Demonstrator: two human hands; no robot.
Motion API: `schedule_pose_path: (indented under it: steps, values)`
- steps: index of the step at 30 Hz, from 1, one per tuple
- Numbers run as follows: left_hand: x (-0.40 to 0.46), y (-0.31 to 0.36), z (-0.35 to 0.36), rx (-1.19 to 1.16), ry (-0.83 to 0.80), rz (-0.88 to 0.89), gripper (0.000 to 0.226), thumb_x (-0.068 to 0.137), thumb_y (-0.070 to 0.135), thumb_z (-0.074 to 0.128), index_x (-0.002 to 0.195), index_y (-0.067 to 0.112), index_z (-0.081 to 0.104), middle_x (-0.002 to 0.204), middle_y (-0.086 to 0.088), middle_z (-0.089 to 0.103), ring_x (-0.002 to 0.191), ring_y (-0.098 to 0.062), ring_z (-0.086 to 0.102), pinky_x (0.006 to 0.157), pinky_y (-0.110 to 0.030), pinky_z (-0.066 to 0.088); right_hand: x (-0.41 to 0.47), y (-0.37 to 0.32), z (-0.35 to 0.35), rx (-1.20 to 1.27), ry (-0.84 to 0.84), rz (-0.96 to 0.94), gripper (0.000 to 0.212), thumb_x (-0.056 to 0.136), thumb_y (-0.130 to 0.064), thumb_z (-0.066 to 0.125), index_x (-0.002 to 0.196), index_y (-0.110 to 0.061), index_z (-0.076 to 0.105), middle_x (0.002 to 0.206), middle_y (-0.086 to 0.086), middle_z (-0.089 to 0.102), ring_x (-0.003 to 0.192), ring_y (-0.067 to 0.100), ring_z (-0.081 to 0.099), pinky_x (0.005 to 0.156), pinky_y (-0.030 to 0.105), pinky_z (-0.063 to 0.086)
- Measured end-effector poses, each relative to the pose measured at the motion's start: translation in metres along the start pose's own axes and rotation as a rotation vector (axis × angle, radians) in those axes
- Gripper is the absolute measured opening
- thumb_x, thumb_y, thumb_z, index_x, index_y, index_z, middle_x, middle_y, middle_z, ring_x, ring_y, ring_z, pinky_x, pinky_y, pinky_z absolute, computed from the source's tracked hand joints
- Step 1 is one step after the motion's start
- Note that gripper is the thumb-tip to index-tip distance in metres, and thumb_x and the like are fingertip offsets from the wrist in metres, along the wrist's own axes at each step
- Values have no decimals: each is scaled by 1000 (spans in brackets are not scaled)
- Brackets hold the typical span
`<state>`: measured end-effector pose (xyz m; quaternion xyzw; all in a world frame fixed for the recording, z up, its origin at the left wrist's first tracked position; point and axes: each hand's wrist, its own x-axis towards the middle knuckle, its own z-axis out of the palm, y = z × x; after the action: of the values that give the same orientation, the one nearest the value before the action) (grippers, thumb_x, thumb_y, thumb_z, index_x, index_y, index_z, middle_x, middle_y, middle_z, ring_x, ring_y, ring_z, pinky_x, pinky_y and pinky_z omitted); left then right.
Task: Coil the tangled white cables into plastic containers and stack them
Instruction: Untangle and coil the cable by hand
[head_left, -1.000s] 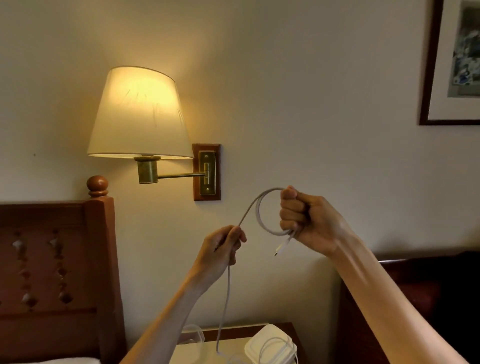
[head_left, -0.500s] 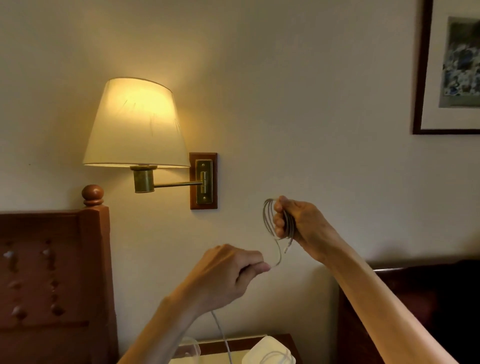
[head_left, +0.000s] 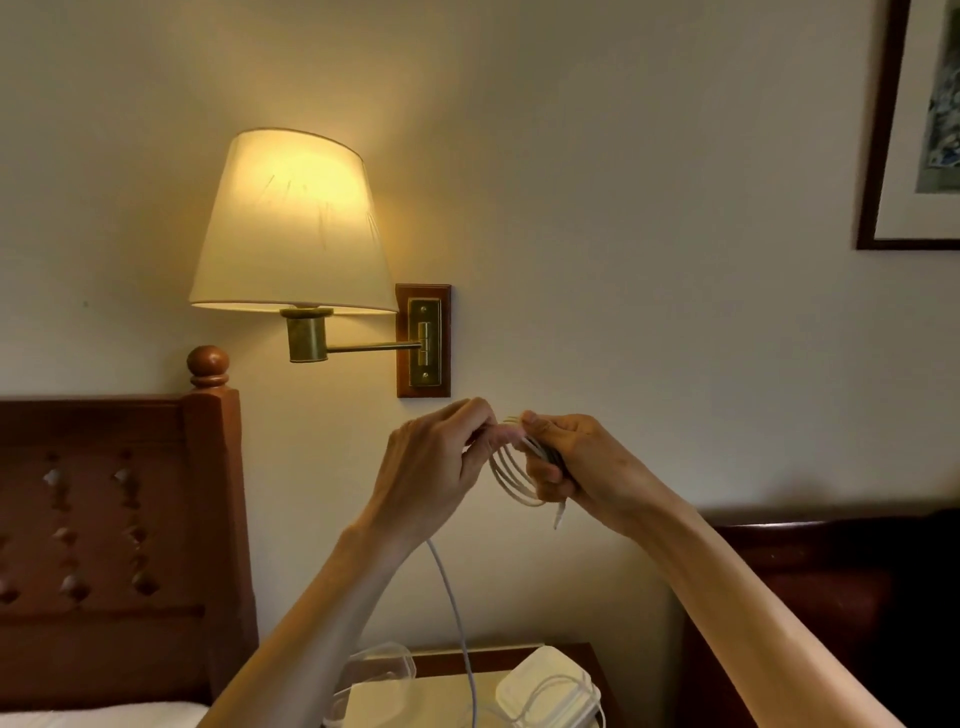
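I hold a white cable (head_left: 511, 480) up in front of the wall. My right hand (head_left: 576, 467) grips a small coil of several loops, and the cable's plug end dangles just below its fingers. My left hand (head_left: 436, 467) pinches the cable right beside the coil, at the top of the loops. The loose length of cable hangs from my left hand down to the nightstand (head_left: 576, 654). There a clear plastic container (head_left: 382, 675) stands at the left, and a white lidded container (head_left: 545, 686) with more cable on it stands at the right.
A lit wall lamp (head_left: 291, 223) on a brass arm hangs above and left of my hands. A carved wooden headboard (head_left: 119, 519) fills the left side, another dark headboard (head_left: 831, 571) the right. A framed picture (head_left: 914, 124) hangs at the upper right.
My left hand has risen from below and come up against the coil in my right hand, adding a loop. The coil has more loops than before.
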<state>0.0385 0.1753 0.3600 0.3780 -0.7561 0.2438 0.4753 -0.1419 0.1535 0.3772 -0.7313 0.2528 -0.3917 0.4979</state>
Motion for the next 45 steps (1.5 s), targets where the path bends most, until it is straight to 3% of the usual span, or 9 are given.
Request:
schedule_pose_path:
  steps: [5,8,15,21,25,29,33,36,45]
  values:
    - [-20,-13,20,-187,41,-129,50,92,62,46,69,18,48,56,13,43,49,-10,43,47,-21,34,-5,8,-3,8,-140,148,42,107,-30,29,78,-12,54,55,-2,34,50,12,24,49,23,24]
    - [-38,-7,35,-430,17,-218,39,97,52,41,73,23,53,55,12,46,49,-8,45,49,-16,34,-9,17,0,192,-200,237,41,108,-29,27,77,-16,50,59,-2,36,51,10,22,48,23,22]
    - [-104,-16,68,-805,-82,-749,41,95,44,37,75,10,48,62,-7,36,54,-18,31,49,-26,27,-4,17,-17,562,-13,208,41,107,-29,24,70,-20,40,53,-9,19,41,6,17,39,21,20]
    - [-160,-16,102,-902,-293,-945,39,93,49,38,80,14,50,61,7,39,55,-10,31,48,-22,24,0,7,-23,525,54,138,42,107,-28,24,70,-19,42,55,-8,19,51,10,9,45,23,14]
    - [-143,-22,90,-794,-289,-882,30,104,32,40,83,20,59,62,5,47,55,-11,40,50,-27,30,0,13,-27,476,96,139,42,108,-29,23,72,-18,42,56,-7,20,51,10,12,43,22,20]
    - [-130,-33,64,-327,-255,-747,23,103,26,43,88,28,59,61,5,53,53,-11,48,51,-27,39,-5,16,-34,418,134,134,42,108,-31,24,75,-17,46,59,-4,25,52,10,19,49,23,25]
    - [-111,-10,39,39,-677,-444,26,102,38,41,81,29,53,72,13,60,63,-8,54,56,-26,42,-1,22,-26,301,148,113,39,108,-30,26,80,-14,47,61,-1,38,52,11,33,53,24,34]
    - [-81,20,16,8,-799,-229,29,102,40,41,78,28,52,68,14,54,60,-6,49,57,-20,33,1,31,-9,133,137,86,37,107,-31,32,81,-12,51,61,3,52,53,13,48,56,25,43]
    - [-52,22,-7,58,-314,122,18,101,41,40,91,35,53,61,16,50,49,-3,44,49,-15,34,-7,37,10,-63,43,-22,38,106,-28,34,86,-4,57,58,3,60,50,14,55,57,24,50]
